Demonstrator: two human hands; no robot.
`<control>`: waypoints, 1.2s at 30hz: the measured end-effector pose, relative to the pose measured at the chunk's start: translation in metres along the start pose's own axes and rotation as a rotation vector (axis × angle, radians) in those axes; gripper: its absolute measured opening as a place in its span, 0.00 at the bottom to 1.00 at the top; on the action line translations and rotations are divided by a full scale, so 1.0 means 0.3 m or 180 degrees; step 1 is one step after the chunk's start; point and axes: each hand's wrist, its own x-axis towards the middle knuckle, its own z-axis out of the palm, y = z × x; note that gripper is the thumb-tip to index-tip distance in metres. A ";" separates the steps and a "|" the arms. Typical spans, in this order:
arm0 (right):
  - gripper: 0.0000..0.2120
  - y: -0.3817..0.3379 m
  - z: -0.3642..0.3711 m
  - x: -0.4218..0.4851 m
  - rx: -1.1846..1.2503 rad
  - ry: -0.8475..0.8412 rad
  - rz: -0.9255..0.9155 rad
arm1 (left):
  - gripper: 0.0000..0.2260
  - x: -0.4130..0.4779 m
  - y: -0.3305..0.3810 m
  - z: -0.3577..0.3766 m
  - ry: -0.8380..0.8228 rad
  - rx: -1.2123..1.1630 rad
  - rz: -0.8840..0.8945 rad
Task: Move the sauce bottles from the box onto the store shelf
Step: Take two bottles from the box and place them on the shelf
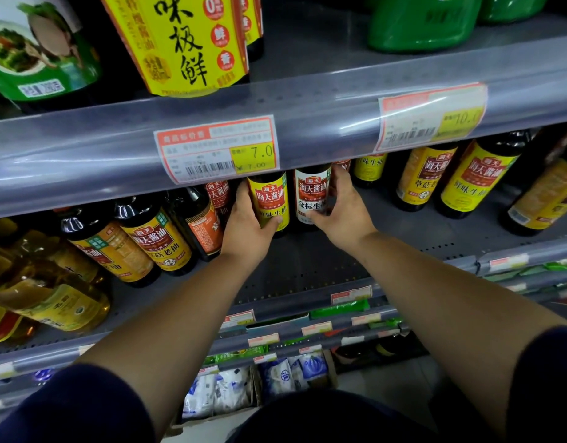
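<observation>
1. The shelf (pixel 307 266), a grey perforated board, runs across the view under the clear price rail (pixel 116 161) of a higher shelf.
2. On that higher shelf stand a big bottle (pixel 180 43) with a yellow label and a green jug (pixel 416 24).
3. Dark sauce bottles line the shelf in a left row (pixel 154 244) and a right row (pixel 477 183). Oil bottles (pixel 52 292) sit at the far left.
4. Two bare forearms reach into the gap between the rows.
5. In that gap the yellow-label bottle (pixel 271 196) and the white-label bottle (pixel 312 193) stand upright, just beside each other, with their bases down at the board.
6. The left hand (pixel 247 231) grips the yellow-label bottle, fingers (pixel 244 195) curled round its left side.
7. The right hand (pixel 344 215) grips the white-label bottle, fingers (pixel 341 177) wrapped behind it.
8. A price tag (pixel 216 148) on the rail reads 7.00.
</observation>
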 end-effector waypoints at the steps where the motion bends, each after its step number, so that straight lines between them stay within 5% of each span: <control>1: 0.43 0.000 0.000 0.004 -0.0001 0.0002 -0.0001 | 0.40 0.007 -0.001 0.002 0.0007 0.0012 -0.0010; 20: 0.43 0.021 0.006 0.027 -0.0065 0.0013 0.0000 | 0.42 0.013 -0.001 0.018 0.0105 0.0125 0.0065; 36: 0.53 0.060 0.023 -0.048 -0.0555 -0.0001 -0.0206 | 0.52 -0.048 0.004 -0.001 -0.0035 0.0105 0.0226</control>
